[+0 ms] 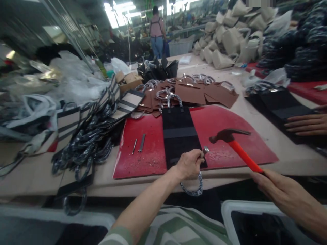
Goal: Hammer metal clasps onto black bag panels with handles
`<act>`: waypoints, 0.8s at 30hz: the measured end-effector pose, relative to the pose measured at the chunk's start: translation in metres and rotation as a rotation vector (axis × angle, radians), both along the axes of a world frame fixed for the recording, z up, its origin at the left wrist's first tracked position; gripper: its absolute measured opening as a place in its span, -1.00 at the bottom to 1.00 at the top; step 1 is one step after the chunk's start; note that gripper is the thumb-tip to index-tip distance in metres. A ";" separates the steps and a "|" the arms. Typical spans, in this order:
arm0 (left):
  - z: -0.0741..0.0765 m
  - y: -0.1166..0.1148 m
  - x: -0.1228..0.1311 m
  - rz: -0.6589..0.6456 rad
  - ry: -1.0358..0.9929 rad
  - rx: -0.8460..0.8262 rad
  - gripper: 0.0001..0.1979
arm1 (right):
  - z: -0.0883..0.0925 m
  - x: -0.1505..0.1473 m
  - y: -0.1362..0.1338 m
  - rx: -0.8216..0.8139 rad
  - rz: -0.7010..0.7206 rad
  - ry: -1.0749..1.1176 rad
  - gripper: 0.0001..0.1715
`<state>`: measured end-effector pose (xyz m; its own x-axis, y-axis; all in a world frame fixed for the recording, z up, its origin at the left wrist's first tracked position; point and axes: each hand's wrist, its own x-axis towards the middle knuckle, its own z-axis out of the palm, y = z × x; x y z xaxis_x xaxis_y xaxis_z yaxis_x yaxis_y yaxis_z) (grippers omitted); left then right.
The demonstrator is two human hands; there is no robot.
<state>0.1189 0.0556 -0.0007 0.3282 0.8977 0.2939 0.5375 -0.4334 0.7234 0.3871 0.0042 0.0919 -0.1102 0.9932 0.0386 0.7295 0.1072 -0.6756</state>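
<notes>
My right hand (279,190) is closed round the orange handle of a claw hammer (244,156), whose dark head hangs over the red board (237,136). My left hand (189,164) is closed on a short metal punch (205,150), its shiny end pointing up and right. Beneath that hand lies a flat black bag piece (180,134) with a grey band across it. One plastic-wrapped handle (174,99) sticks out at its far end, and another handle (195,190) hangs over the table edge below my left hand. The punch's lower end is hidden by my fingers.
Two slim metal tools (138,144) lie on the board's left. Brown bag pieces (190,92) are heaped behind it; striped pieces with wrapped handles (89,136) pile up left. At right, a co-worker's hand (309,124) rests on black pieces (283,105). White bins (227,206) stand below.
</notes>
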 end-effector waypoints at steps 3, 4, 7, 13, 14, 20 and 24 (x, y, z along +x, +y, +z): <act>0.003 -0.001 0.000 -0.008 0.001 -0.010 -0.94 | -0.028 -0.005 0.025 -0.302 -0.018 0.026 -0.43; 0.005 -0.001 0.000 -0.007 0.001 -0.010 -0.94 | -0.038 -0.008 0.033 -0.262 -0.049 -0.050 -0.46; 0.007 -0.002 0.001 0.001 -0.001 0.003 -0.94 | -0.061 -0.016 0.054 -0.002 -0.093 -0.264 -0.64; 0.003 0.000 0.003 0.030 -0.006 0.025 -0.95 | -0.077 -0.046 0.078 0.350 0.004 -0.380 -0.64; 0.002 0.001 0.004 0.030 -0.014 0.018 -0.95 | -0.079 -0.053 0.079 0.356 0.032 -0.332 -0.65; 0.006 0.002 0.006 0.123 -0.282 -0.189 -0.91 | -0.086 -0.091 0.059 0.353 0.094 -0.463 -0.75; 0.013 0.010 -0.006 0.197 -0.545 -0.312 -0.84 | -0.084 -0.093 0.054 0.286 0.114 -0.429 -0.75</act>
